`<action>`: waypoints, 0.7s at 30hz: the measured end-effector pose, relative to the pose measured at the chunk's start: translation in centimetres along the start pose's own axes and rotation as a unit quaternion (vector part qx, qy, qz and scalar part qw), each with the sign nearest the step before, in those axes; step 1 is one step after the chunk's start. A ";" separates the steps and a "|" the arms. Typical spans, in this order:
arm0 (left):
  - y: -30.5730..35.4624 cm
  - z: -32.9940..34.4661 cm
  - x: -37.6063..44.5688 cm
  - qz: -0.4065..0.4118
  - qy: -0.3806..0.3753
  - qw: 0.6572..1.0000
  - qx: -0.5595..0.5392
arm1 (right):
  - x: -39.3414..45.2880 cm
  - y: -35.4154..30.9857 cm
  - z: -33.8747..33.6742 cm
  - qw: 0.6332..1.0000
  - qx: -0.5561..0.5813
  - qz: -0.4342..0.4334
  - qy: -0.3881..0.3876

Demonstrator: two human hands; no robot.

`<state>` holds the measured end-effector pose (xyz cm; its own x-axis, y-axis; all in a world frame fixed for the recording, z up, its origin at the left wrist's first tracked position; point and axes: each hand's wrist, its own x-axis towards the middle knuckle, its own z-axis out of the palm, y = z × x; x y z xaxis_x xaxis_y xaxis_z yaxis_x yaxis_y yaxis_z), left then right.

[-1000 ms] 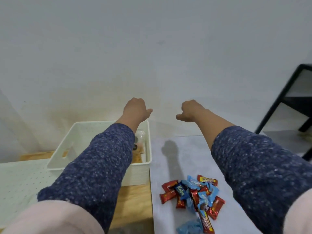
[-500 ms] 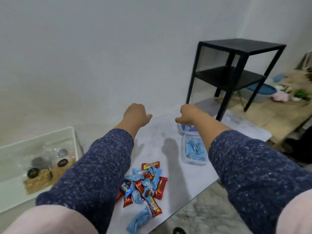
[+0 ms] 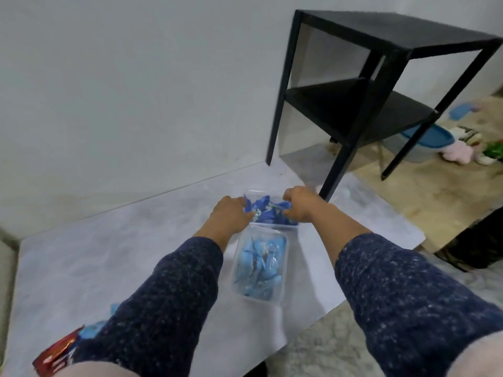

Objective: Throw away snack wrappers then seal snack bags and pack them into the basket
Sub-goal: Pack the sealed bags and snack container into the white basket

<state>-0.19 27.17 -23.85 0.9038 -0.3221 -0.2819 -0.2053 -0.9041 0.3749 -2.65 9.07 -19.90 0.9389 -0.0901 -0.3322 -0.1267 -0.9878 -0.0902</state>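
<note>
Two clear snack bags lie on the grey tabletop (image 3: 109, 254). The far bag (image 3: 268, 212) holds dark blue wrapped sweets. The near bag (image 3: 261, 270) holds light blue ones. My left hand (image 3: 231, 213) grips the far bag's left side with curled fingers, and my right hand (image 3: 298, 205) grips its right side. Red and blue loose wrapped snacks (image 3: 57, 355) peek out at the bottom left, mostly hidden by my left sleeve. The basket is out of view.
A black two-shelf side table (image 3: 367, 91) stands just behind the far bag at the right. The tabletop's right edge runs close beside the bags, with carpet (image 3: 321, 349) below. Floor clutter lies further right.
The view has swung right, so the basket has left the frame. Both hands have come down from mid-air onto the far snack bag and closed on its sides.
</note>
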 end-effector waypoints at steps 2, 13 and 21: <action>0.2 1.6 1.5 -0.002 -0.016 1.000 -0.021 | 2.3 1.2 1.0 1.000 0.010 -0.019 -0.015; -0.8 4.5 8.6 -0.027 -0.057 0.993 -0.097 | 11.3 3.7 4.3 0.990 0.001 -0.096 -0.099; 0.0 5.5 11.4 -0.084 0.003 0.984 -0.155 | 14.7 3.9 5.7 0.995 0.079 -0.020 -0.053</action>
<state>8.01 21.98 -31.92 0.9179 -0.1718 -0.3578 0.0720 -0.8145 0.5756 8.78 4.58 -30.48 0.9060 -0.0291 -0.4222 -0.1469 -0.9573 -0.2492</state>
